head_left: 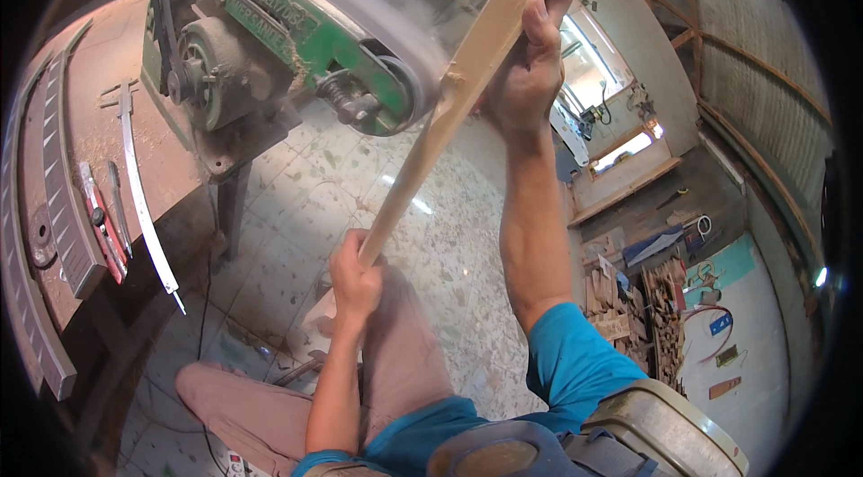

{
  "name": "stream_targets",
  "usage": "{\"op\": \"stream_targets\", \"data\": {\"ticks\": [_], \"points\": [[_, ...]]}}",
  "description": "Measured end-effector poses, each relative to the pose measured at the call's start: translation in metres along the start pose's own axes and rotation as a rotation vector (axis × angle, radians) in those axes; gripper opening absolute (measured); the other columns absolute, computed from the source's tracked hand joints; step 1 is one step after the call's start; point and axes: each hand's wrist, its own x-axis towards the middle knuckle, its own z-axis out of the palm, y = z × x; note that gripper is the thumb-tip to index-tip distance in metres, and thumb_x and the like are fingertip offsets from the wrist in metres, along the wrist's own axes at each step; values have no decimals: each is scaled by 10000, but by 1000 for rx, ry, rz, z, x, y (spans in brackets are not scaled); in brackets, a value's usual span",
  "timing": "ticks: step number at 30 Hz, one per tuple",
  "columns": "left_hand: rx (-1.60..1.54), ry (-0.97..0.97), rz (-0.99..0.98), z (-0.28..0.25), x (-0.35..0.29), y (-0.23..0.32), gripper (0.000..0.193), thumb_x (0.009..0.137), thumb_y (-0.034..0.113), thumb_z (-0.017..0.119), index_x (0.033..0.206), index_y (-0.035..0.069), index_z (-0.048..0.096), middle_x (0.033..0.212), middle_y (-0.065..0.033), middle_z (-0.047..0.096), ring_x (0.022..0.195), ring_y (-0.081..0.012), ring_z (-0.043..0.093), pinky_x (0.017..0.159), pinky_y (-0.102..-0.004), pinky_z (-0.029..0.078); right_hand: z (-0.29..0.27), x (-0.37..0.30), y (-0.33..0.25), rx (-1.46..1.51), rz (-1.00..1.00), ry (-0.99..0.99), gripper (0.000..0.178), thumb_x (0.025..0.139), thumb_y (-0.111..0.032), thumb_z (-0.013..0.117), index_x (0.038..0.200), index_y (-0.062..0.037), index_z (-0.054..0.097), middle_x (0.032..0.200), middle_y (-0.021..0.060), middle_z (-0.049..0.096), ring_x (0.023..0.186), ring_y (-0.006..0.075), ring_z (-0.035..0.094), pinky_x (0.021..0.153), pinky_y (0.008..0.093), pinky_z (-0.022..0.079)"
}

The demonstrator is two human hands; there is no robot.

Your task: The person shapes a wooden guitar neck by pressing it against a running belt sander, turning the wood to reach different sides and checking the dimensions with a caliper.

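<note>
A long pale wooden piece (467,72) slants across the middle, its upper end wide and its lower end narrow. My right hand (530,68) grips the wide upper end, thumb on the near face. Around the narrow lower end my left hand (355,279) is closed. The wood's left edge meets, or comes very near, the rounded nose of the grey sanding belt (418,72); exact contact is hard to tell. That blurred belt runs on a dusty green belt sander (270,18) at the upper left.
On the bench (85,117) at left lie a caliper (139,171), a red utility knife (106,230) and curved wooden strips (67,171). Sawdust covers the tiled floor (431,234). Wood offcuts (652,306) are stacked at right; a cable runs beneath the bench.
</note>
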Motion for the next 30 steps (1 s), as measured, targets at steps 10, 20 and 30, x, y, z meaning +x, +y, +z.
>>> {"op": "stream_targets", "data": {"ticks": [10,20,30], "points": [[209,190,123,25,-12,-15,309,803,17,612,1102,-38,558,862,-208,616,800,-398,597,782,-455,479,-11,-4,10,292,-36,-65,471,1029,-197,420,1413,67,485,1490,246,490,1435,311,471,1154,410,449],[334,254,108,19,-16,-12,361,831,-13,617,1175,-34,510,1046,-251,583,985,-458,568,903,-495,442,-18,-13,6,368,55,-37,596,972,-336,411,1446,22,443,1543,250,440,1382,290,478,1163,398,404],[397,295,160,18,-18,-19,393,812,-53,623,1182,-50,489,1096,-261,545,1049,-467,531,938,-512,409,-18,-16,5,344,35,-60,593,956,-334,396,1436,5,468,1555,245,429,1402,286,457,1110,387,449]]}}
